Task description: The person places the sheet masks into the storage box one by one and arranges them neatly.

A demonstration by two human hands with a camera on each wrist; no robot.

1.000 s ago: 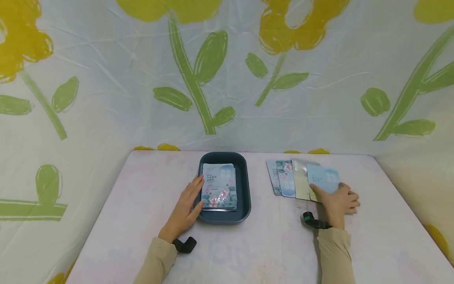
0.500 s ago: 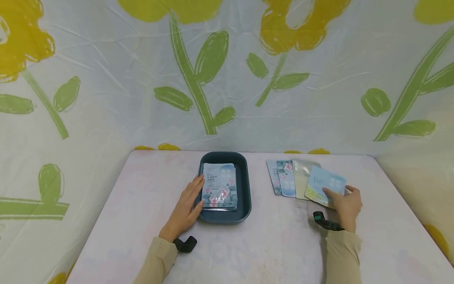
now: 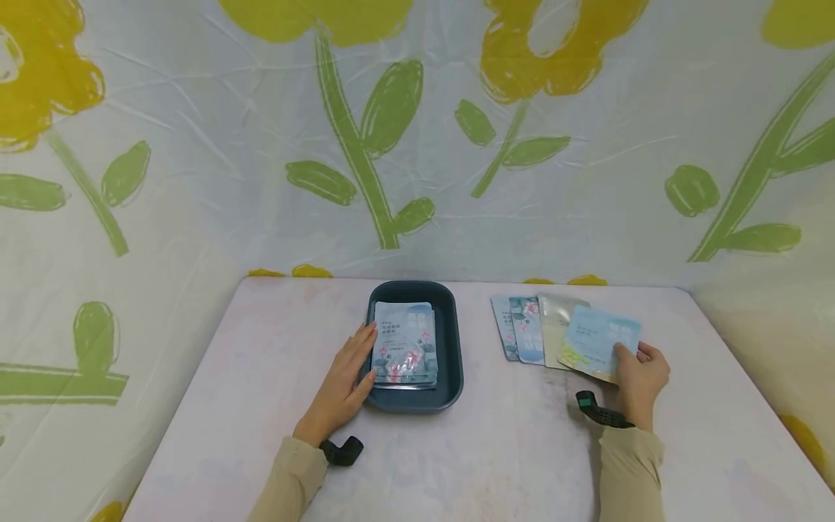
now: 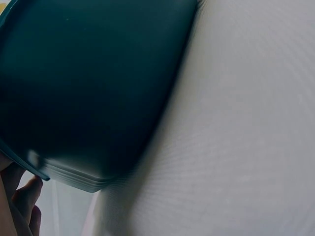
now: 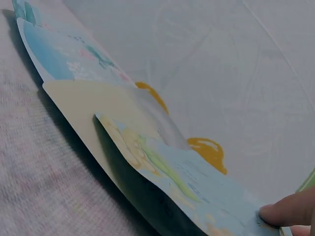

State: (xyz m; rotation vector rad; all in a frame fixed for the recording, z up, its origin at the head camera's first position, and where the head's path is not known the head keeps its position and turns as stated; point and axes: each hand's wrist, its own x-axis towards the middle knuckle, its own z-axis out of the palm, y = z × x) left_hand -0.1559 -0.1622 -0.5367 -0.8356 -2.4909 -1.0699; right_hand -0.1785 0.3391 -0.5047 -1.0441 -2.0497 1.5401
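My right hand (image 3: 642, 375) pinches a light-blue sheet-mask packet (image 3: 596, 335) by its right side, thumb on top. The right wrist view shows this packet lifted at a slant above a cream and silver packet (image 5: 93, 101). Two blue floral packets (image 3: 529, 330) lie fanned out to the left of it. My left hand (image 3: 339, 384) rests against the left side of a dark blue-green tray (image 3: 450, 348), fingers straight along its rim. Inside the tray lies a stack of floral packets (image 3: 404, 341). The left wrist view mostly shows the tray's outer wall (image 4: 93, 78).
A white table (image 3: 417, 464) with a faint printed pattern carries everything. Behind it hangs a cloth (image 3: 261, 109) with yellow flowers and green stems. Each wrist wears a black camera mount (image 3: 342, 451).
My right hand has drawn the light-blue packet a little right and turned it askew, uncovering more of the cream and silver one. The left hand and tray stay put.
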